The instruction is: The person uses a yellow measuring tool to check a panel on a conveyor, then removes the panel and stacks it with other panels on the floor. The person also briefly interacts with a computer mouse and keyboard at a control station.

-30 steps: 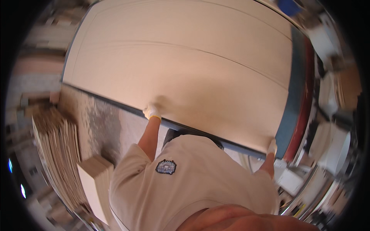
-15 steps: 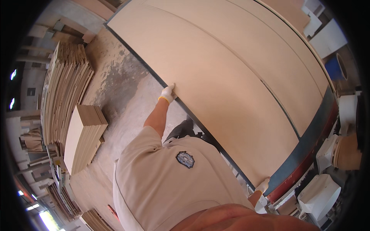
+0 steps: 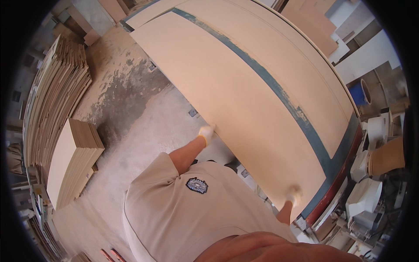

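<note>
A long beige wood-based panel [image 3: 235,96] lies on a dark green worktop [image 3: 312,135], its near long edge reaching out past the worktop's side. My left hand [image 3: 207,134], in a white glove with a yellow cuff, grips that near edge around its middle. Close to the panel's right end is my right hand [image 3: 294,197], also gloved. It is against the panel, but motion blurs its fingers. Beyond a strip of bare worktop lies a second beige panel [image 3: 301,78], away from both hands.
On the floor to the left stand a tall stack of boards [image 3: 56,105] and a lower stack of cut panels [image 3: 76,161]. White machine parts [image 3: 364,196] and a blue bucket [image 3: 360,92] are on the right. A red edge [image 3: 338,185] borders the worktop's right end.
The near panel has slid toward me, baring a green strip of worktop between it and the far panel. Both hands have moved with it, and the right has shifted inward from the corner.
</note>
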